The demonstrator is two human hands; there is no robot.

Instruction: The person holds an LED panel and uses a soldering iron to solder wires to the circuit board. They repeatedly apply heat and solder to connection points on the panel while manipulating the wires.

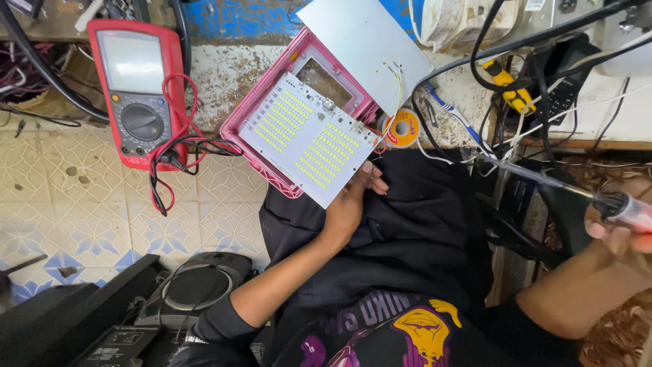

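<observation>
red multimeter (pixel 139 88) lies far left on the tiled floor. left hand (pixel 350 204) grips the white led board (pixel 309 139) by its lower edge, propped on a pink housing (pixel 261 109); board looks thin, stiff, light, fragile, so edges only. right hand (pixel 621 228) is clenched on a soldering iron (pixel 543 180).

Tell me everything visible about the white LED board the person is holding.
The LED board is a flat white rectangular panel, tilted diagonally, carrying two blocks of small yellow LED chips in rows, with small dark components between them and near its right edge. It rests over the open pink housing. The left hand grips its lower right corner. Thin wires run from its right edge up toward a grey metal plate.
</observation>
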